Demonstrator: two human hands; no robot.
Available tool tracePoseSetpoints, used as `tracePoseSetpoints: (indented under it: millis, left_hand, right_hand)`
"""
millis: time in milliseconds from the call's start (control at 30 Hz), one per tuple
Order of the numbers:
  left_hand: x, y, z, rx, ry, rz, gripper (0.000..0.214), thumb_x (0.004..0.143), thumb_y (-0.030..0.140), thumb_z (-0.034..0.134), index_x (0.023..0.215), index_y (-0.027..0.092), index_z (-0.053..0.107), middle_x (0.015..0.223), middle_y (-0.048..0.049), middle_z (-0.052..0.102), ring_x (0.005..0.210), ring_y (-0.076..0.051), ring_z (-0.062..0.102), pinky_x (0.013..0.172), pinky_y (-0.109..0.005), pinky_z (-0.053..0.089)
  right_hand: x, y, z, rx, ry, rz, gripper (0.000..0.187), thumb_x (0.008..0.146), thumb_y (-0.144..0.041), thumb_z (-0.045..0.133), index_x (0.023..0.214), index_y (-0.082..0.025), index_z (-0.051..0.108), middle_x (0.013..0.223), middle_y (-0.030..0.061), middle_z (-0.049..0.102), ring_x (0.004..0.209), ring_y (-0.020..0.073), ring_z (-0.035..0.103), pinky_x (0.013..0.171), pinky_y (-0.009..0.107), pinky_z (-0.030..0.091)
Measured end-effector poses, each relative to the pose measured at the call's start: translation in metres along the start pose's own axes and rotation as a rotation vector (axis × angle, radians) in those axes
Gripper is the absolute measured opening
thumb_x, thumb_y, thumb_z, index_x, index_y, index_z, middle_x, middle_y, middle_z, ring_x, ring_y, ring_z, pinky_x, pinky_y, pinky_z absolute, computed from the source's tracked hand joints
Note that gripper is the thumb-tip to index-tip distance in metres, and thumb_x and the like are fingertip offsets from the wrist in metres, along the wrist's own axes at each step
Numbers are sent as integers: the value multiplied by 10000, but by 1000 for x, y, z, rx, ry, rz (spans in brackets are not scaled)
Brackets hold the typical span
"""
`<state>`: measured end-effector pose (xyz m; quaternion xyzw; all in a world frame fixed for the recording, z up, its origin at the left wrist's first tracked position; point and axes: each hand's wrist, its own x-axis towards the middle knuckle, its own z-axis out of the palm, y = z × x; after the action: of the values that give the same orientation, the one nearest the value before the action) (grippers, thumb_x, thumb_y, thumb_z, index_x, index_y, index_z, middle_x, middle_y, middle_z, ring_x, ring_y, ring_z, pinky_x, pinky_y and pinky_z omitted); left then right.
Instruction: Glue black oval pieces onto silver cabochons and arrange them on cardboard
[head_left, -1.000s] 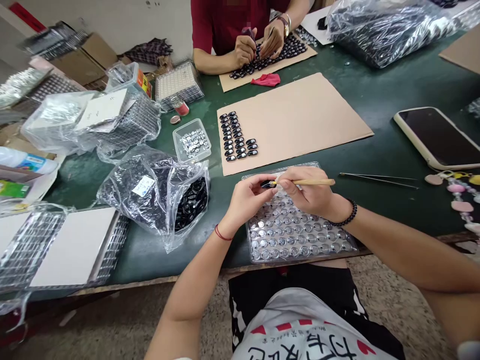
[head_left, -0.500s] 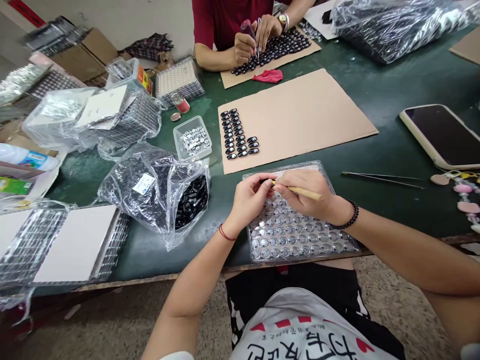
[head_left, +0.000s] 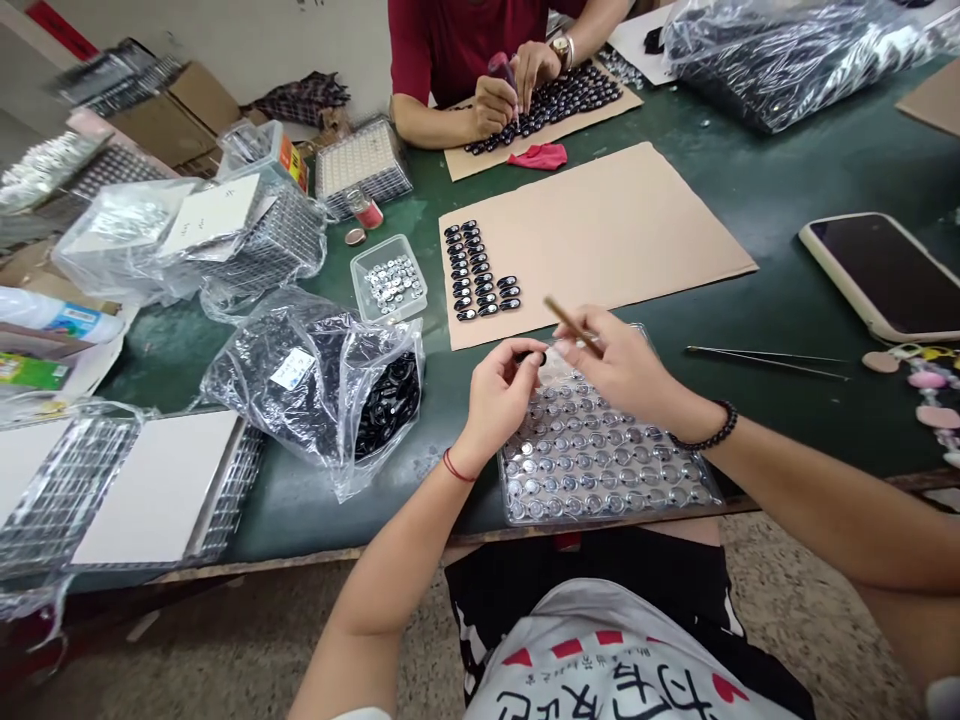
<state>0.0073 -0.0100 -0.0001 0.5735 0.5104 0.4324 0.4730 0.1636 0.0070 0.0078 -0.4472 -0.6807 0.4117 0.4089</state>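
My left hand (head_left: 501, 390) pinches a small black oval piece (head_left: 529, 356) between thumb and fingers, just above the clear plastic tray (head_left: 600, 470) of shiny round pieces. My right hand (head_left: 619, 362) is closed on a thin wooden stick (head_left: 571, 325) that points up and to the left, over the tray's far edge. Beyond both hands, rows of black oval pieces (head_left: 476, 275) lie on a brown cardboard sheet (head_left: 600, 225).
A plastic bag of black pieces (head_left: 330, 385) lies left of the tray, a small clear box of silver pieces (head_left: 388, 278) behind it. Tweezers (head_left: 765, 360) and a phone (head_left: 885, 275) lie to the right. Another person's hands (head_left: 517, 85) work at the far edge. Wrapped trays (head_left: 127, 490) crowd the left.
My right hand has lifted off the tray and swung the stick's tip up and to the left. My left hand still pinches the black piece, slightly raised.
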Motion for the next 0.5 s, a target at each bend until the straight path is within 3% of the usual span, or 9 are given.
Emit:
tracePoseSetpoints:
  millis: [100, 267, 400, 500]
  left_hand:
    - [-2, 0, 3, -148, -96, -23, 144, 803, 284, 512, 882, 178, 568, 574, 34, 510, 496, -75, 468, 481, -193, 394]
    - [-7, -3, 5, -221, -140, -38, 215, 839, 344, 435, 902, 175, 554, 599, 20, 527, 535, -90, 506, 519, -210, 429]
    - [-6, 9, -9, 49, -163, 114, 258, 833, 288, 455, 1057, 177, 519, 658, 3, 563, 572, -105, 531, 566, -230, 439]
    - [-5, 23, -42, 451, -147, 322, 245, 842, 227, 433, 1059, 182, 538, 775, -32, 611, 682, -133, 554, 669, -270, 438]
  right_hand:
    - [-2, -1, 4, -165, -86, -75, 195, 793, -290, 566, 961, -191, 554, 867, 32, 633, 700, 143, 577, 588, 261, 452]
    - [3, 5, 4, -86, -128, -24, 253, 780, -291, 579, 1006, -178, 582, 929, 62, 658, 821, 184, 622, 677, 298, 503]
    - [6, 11, -2, -118, -139, -22, 320, 752, -305, 611, 1047, -184, 584, 886, 63, 670, 782, 194, 632, 635, 305, 512]
    - [16, 14, -10, -195, -55, -55, 305, 729, -342, 630, 988, -182, 624, 829, 63, 672, 706, 188, 624, 571, 294, 493]
